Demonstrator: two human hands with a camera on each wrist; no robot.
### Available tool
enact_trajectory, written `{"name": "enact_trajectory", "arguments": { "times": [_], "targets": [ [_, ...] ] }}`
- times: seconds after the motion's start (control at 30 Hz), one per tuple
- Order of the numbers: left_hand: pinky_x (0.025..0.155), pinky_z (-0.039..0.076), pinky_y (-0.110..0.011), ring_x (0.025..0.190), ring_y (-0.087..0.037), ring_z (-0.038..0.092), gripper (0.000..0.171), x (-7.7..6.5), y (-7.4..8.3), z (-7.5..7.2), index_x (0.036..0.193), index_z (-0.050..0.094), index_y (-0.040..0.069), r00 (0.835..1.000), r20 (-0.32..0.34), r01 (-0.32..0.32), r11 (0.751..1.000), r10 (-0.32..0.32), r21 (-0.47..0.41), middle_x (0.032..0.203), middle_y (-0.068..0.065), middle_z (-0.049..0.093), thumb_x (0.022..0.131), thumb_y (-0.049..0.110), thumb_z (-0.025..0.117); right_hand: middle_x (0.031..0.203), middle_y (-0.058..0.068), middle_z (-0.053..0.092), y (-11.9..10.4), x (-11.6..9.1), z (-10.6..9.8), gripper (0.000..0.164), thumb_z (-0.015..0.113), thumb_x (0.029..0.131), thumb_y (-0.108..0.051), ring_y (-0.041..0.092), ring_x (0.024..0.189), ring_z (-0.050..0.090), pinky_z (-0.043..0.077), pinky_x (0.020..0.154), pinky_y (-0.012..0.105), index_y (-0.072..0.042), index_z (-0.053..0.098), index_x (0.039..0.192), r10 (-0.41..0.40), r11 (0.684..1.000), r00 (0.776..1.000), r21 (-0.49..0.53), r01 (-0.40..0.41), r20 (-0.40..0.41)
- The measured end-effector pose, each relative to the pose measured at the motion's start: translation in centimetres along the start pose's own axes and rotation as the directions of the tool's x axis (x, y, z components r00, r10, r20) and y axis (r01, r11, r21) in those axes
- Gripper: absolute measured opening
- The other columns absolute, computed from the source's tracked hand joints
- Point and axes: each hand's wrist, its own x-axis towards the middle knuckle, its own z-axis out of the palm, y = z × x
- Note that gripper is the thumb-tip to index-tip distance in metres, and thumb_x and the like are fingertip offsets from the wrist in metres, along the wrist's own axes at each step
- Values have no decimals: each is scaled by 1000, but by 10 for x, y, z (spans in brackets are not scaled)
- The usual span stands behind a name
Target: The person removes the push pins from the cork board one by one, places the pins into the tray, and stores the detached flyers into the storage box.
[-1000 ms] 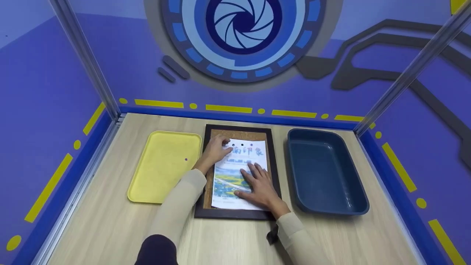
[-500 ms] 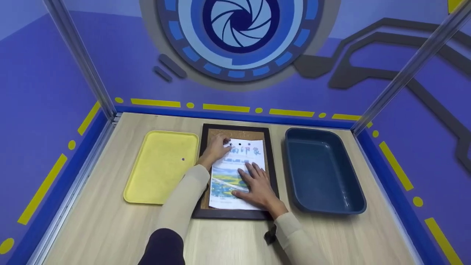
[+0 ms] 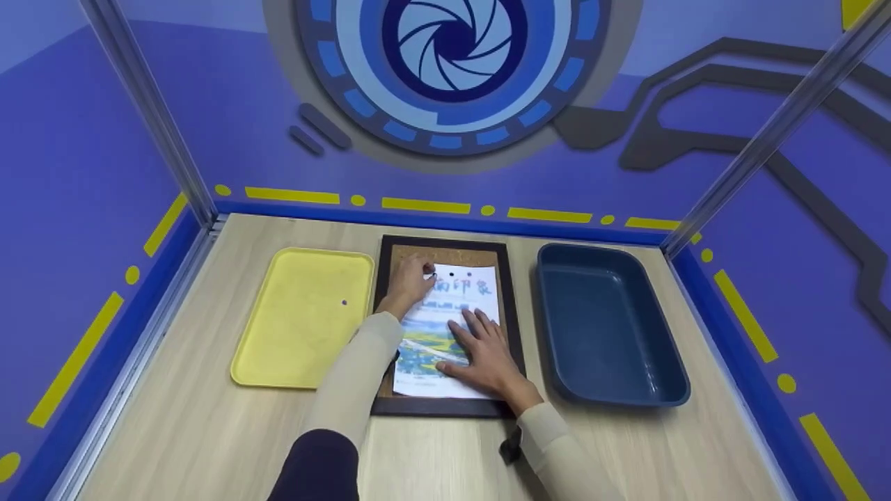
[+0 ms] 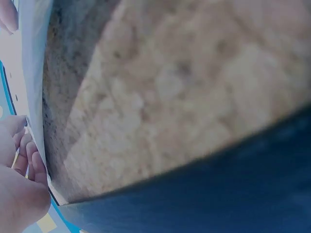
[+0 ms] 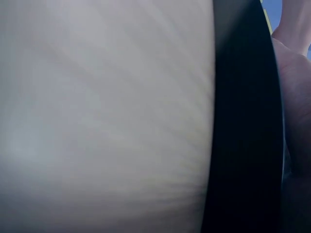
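A sheet of paper (image 3: 438,348) with a printed landscape and large characters lies on a dark-framed corkboard (image 3: 445,254). At the sheet's upper left corner my left hand (image 3: 409,284) pinches a small dark pushpin (image 3: 434,275) between thumb and forefinger. Two more pushpins (image 3: 451,274) sit in a row to its right, along the top edge. My right hand (image 3: 487,355) rests spread on the lower right of the paper. In the left wrist view, the left hand (image 4: 24,179) shows at the left edge, beside the blurred cork. The right wrist view is mostly filled by a blurred pale surface.
Left of the board stands a shallow yellow tray (image 3: 299,313), with one small purple pushpin (image 3: 344,303) on it. A deep dark-blue bin (image 3: 605,327) stands to the right. Blue panels rise behind and at both sides of the wooden table (image 3: 188,362).
The view has shifted slightly. The left forearm has swung a little to the right, while its fingertips stay at the same corner pushpin. The right hand has kept its place on the paper.
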Motion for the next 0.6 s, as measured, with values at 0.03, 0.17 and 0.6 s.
{"name": "enact_trajectory", "arguments": {
  "times": [0.03,0.17,0.6],
  "targets": [
    [97,54,-38,109,-24,67,12,0,1,1,109,75,4,1000,-2,9,1000,-9,7,111,-10,70,99,10,76,173,14,27,0,0,0,92,62,92,-76,41,160,17,14,126,64,-20,46,162,0,1000,1000,2,0,0],
    [95,55,-37,107,-23,66,9,1,5,4,106,76,6,998,-16,65,998,-64,21,109,-9,70,99,11,76,174,14,25,-1,-1,0,92,62,91,-77,40,160,16,13,126,64,-21,45,163,7,1000,1000,1,-7,11],
    [88,58,-35,101,-20,68,10,0,8,11,108,79,9,988,-66,141,990,-139,29,107,-6,73,101,14,74,174,13,25,-1,0,-1,93,60,91,-78,40,161,15,13,126,64,-22,44,163,15,1000,1000,-5,-14,14]
  ]
}}
